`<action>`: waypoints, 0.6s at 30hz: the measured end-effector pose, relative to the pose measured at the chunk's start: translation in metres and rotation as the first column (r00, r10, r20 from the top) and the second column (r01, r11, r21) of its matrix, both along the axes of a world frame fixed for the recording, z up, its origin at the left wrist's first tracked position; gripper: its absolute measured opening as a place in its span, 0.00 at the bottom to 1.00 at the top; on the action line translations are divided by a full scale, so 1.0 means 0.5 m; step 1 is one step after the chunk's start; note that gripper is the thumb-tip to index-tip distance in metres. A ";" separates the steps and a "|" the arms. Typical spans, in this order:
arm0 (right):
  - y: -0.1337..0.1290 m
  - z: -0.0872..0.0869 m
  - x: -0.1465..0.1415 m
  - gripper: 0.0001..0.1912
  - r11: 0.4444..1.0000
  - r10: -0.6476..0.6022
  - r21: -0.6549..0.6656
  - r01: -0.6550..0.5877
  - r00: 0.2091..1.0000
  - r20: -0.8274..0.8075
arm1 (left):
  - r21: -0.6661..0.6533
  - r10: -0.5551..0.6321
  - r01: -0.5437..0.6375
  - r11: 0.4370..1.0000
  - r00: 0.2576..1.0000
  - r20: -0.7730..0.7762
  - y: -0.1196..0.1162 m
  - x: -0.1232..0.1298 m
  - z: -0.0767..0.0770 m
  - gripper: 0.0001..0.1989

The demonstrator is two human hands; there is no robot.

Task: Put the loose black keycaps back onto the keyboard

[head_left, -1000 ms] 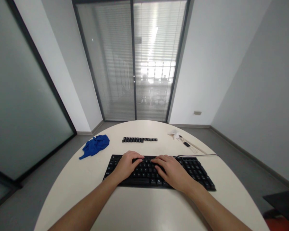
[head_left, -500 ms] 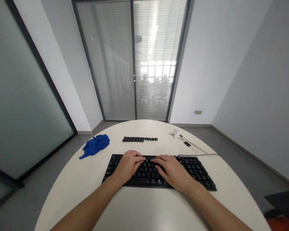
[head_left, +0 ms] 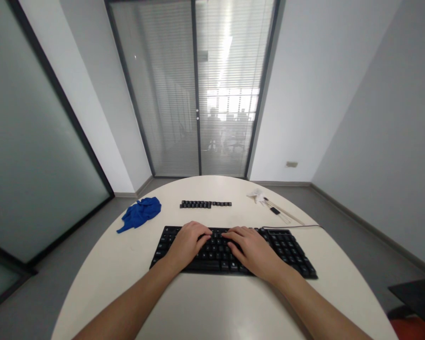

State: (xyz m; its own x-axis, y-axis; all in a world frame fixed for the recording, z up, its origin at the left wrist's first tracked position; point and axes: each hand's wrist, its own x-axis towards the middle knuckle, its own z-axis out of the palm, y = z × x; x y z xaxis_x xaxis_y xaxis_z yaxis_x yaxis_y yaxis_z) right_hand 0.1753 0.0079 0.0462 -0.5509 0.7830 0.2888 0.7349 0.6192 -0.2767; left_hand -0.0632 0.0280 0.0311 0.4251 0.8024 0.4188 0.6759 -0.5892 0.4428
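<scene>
A black keyboard (head_left: 212, 265) lies across the round white table. My left hand (head_left: 189, 242) rests over its left-middle part, palm down, fingers bent toward the upper keys and thumb slightly apart from them. Over the middle-right part is my right hand (head_left: 250, 248), its fingertips on the upper keys and its thumb spread below. The two sets of fingertips are close but do not touch. Nothing shows in either hand; parts of the keys under them are hidden. Beyond the keyboard sit rows of loose black keycaps (head_left: 196, 204).
A crumpled blue cloth (head_left: 141, 213) is at the table's far left. At the far right are a white crumpled piece (head_left: 257, 195) and thin tools with a black part (head_left: 275, 211). The keyboard's cable (head_left: 297, 226) runs right. A dark chair (head_left: 416, 297) stands at lower right.
The left hand's fingertips have shifted very slightly to the left, away from the right hand's. The right hand has barely moved.
</scene>
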 end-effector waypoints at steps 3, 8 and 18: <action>-0.001 0.001 -0.001 0.16 1.000 0.006 0.002 -0.006 1.000 -0.004 | 0.020 -0.020 0.021 1.000 0.999 -0.026 -0.002 0.001 0.006 0.06; -0.001 -0.001 0.000 0.16 1.000 0.005 0.010 -0.005 1.000 -0.002 | 0.033 -0.024 0.027 0.999 0.996 -0.084 -0.003 0.005 0.009 0.07; 0.001 -0.004 0.001 0.15 1.000 -0.003 0.013 0.003 1.000 0.014 | 0.049 -0.012 0.020 0.999 0.987 -0.161 -0.025 -0.001 0.023 0.11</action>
